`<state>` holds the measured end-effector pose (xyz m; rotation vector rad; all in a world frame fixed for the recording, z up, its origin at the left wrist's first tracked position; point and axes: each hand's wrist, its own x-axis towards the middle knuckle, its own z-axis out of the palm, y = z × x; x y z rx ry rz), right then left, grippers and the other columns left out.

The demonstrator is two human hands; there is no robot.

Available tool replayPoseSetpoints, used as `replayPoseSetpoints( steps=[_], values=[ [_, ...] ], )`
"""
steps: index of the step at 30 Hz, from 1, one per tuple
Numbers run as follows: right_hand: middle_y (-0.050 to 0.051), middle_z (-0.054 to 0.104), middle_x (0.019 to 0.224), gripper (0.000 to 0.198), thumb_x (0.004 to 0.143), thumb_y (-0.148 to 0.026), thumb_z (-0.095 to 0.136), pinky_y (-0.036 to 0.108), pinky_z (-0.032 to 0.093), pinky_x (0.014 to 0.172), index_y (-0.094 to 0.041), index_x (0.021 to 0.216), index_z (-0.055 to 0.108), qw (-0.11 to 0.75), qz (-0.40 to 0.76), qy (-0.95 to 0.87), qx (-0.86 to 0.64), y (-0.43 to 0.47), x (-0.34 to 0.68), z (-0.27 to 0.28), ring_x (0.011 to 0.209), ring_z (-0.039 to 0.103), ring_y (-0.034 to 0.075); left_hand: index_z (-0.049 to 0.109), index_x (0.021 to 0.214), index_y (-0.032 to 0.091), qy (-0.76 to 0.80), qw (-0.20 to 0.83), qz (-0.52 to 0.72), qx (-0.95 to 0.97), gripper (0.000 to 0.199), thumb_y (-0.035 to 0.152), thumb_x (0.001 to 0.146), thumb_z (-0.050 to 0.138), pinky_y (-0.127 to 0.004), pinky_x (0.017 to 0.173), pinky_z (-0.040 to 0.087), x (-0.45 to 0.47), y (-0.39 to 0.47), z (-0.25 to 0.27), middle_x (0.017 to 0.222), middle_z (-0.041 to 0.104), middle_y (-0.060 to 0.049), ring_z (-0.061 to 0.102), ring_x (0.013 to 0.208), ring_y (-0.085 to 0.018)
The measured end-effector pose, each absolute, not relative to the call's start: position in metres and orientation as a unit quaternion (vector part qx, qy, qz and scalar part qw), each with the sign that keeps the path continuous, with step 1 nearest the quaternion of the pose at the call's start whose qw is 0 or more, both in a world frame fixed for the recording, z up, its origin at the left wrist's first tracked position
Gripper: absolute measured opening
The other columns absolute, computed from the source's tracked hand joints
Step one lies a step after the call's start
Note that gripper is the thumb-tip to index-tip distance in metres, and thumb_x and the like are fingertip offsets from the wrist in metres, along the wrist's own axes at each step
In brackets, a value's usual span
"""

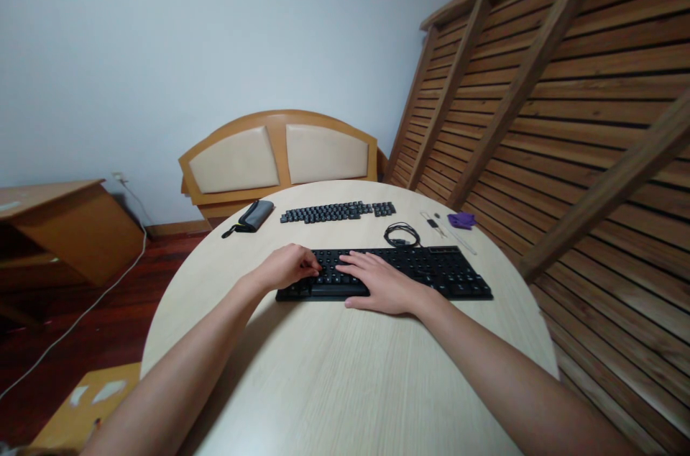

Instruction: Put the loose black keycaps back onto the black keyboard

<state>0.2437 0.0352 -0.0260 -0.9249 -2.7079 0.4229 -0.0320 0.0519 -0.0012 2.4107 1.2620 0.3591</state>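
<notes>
A black keyboard [436, 272] lies on the round pale wooden table, its long side toward me. At its left end my left hand [288, 265] is closed, thumb and fingers pinched together over the keys. Whatever may be between those fingertips is too small to make out. My right hand [380, 283] rests palm down with spread fingers across the middle of the keyboard and its front edge, hiding part of the keys. Behind the keyboard lie rows of loose black keycaps [328, 212]. A coiled black cable [402, 234] sits between the keycaps and the keyboard.
A grey and black pouch [256, 216] lies at the table's back left. Toward the back right are a purple cloth [461, 220], a small tool with a black part [433, 223] and a thin pale stick [462, 244]. Wooden slats [501, 132] lean close on the right.
</notes>
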Motion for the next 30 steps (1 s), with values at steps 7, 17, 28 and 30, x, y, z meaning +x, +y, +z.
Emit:
replayPoseSetpoints(
  steps=[7,17,28,30],
  values=[
    [0.009,0.035,0.16,0.076,0.086,-0.066,0.059,0.051,0.02,0.121,-0.025,0.149,0.046,0.12,0.136,-0.93,-0.319,0.035,0.243,-0.026,0.148,0.027,0.031,0.08,0.09,0.019,0.439,0.209,0.115,0.866,0.016,0.025,0.085,0.065,-0.021,0.065,0.046,-0.032,0.053,0.001,0.087,0.079,-0.003,0.068,0.071,-0.017],
    [0.007,0.034,0.161,0.075,0.086,-0.066,0.061,0.051,0.019,0.121,-0.028,0.149,0.046,0.128,0.144,-0.929,-0.315,0.036,0.244,-0.027,0.148,0.027,0.031,0.081,0.091,0.025,0.474,0.162,0.098,0.86,0.017,0.022,0.083,0.067,-0.023,0.062,0.042,-0.029,0.05,0.004,0.088,0.079,-0.001,0.069,0.072,-0.018],
    [0.008,0.034,0.161,0.076,0.086,-0.067,0.059,0.051,0.02,0.121,-0.027,0.149,0.045,0.118,0.125,-0.932,-0.318,0.036,0.243,-0.028,0.149,0.027,0.031,0.081,0.091,0.028,0.493,0.121,0.078,0.858,0.017,0.021,0.083,0.069,-0.024,0.063,0.042,-0.025,0.045,0.01,0.091,0.079,0.0,0.069,0.077,-0.02],
    [0.008,0.034,0.161,0.077,0.086,-0.067,0.059,0.051,0.02,0.121,-0.026,0.149,0.045,0.119,0.125,-0.932,-0.318,0.036,0.243,-0.027,0.148,0.027,0.031,0.081,0.09,0.028,0.49,0.119,0.078,0.86,0.016,0.02,0.083,0.068,-0.023,0.064,0.043,-0.025,0.046,0.009,0.091,0.079,0.0,0.07,0.078,-0.02]
  ],
)
